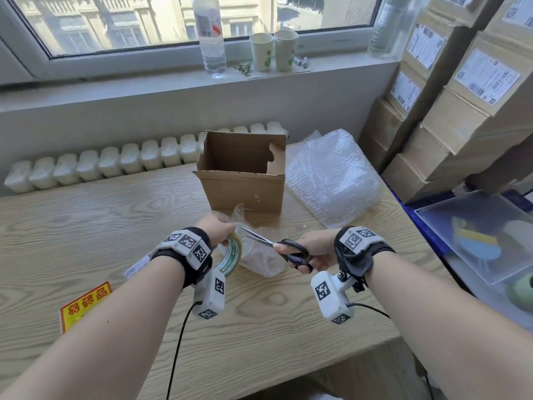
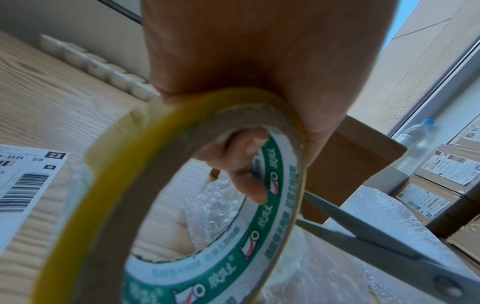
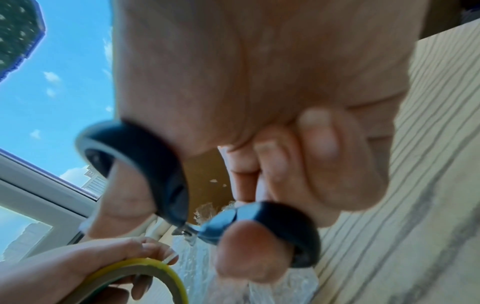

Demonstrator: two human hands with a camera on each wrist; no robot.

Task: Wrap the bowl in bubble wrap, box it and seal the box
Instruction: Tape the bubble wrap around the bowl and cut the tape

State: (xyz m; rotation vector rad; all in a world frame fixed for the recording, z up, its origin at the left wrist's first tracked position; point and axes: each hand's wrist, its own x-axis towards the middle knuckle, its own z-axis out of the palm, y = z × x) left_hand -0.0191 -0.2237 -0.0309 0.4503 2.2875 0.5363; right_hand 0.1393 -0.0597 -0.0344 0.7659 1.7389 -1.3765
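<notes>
Head view, setting: wooden table (image 1: 86, 215) under a window; the open cardboard box (image 1: 242, 180) stands at the far side, with spare bubble wrap (image 1: 331, 177) just to its right.
Head view, bundle: your wrapped bowl (image 1: 259, 255) lies on the table between your hands, near the box and not yet in it.
Head view, hands: your left hand (image 1: 219, 229) grips the tape roll (image 1: 230, 256); your right hand (image 1: 314, 249) grasps the scissors (image 1: 277, 246), blades parted and pointing at the tape.
Left wrist view, risk: your fingers (image 2: 241, 164) curl through the roll's core, and the blades pass just beside it. Close carelessly and you could nick a fingertip.
Right wrist view, risk: thumb and fingers sit in the black scissor loops; the tape strip itself is hidden, so I cannot tell where you'd cut. A slack strip may fold onto itself, or the blade tip may puncture the wrap.
</notes>
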